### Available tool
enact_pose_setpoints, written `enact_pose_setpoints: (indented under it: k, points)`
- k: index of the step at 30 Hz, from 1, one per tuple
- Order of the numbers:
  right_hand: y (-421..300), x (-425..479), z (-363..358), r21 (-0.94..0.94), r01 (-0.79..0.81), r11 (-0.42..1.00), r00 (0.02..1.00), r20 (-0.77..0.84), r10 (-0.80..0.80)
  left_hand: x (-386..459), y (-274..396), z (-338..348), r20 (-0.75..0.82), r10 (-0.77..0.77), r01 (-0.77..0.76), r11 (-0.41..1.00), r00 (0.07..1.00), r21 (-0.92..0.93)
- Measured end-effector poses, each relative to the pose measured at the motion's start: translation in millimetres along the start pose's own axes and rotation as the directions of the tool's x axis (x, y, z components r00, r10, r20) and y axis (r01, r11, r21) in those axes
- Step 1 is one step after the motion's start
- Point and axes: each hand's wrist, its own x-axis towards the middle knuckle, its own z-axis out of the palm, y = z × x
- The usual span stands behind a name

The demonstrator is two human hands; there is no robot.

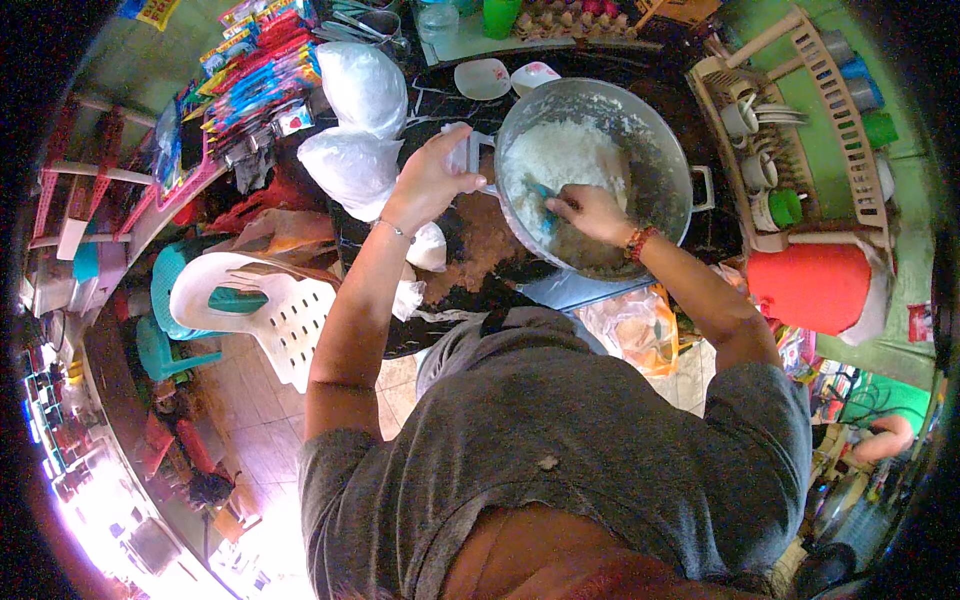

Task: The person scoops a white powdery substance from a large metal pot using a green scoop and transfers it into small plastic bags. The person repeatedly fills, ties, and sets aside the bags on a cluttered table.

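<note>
A large metal pot [654, 150] with two side handles stands on the dark marble-patterned table, partly filled with cooked white rice [559, 150]. In my right hand [596, 215], inside the pot, is a blue-green utensil [546, 217], its end in the rice; its exact shape is hidden. My left hand [435, 176] is at the pot's left handle [485, 161], with a clear plastic bag or wrap [456, 154] between thumb and fingers. Two filled white plastic bags [364, 90] lie just left of that hand. Smaller knotted bags [429, 247] lie nearer me, beside my left forearm.
Two floral bowls [481, 79] sit behind the pot, near egg trays [559, 22]. A dish rack [750, 202] with cups stands at the right. Packets [262, 82] are piled at the back left. A white plastic chair [292, 319] stands left; an orange-and-clear bag [637, 330] is close before me.
</note>
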Motion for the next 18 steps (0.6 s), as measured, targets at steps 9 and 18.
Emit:
enact_pose_setpoints:
  k: [9, 18]
  points:
    - [-26, 30, -15, -0.093, 0.071, 0.993, 0.997, -0.012, -0.073, 0, -1, 1, -0.022, 0.009, -0.009, 1.000, 1.000, 0.025]
    - [-29, -22, 12, 0.061, 0.169, 0.984, 0.958, -0.245, -0.149, -2, 9, 1, 0.021, -0.043, 0.044, 0.999, 0.999, -0.021]
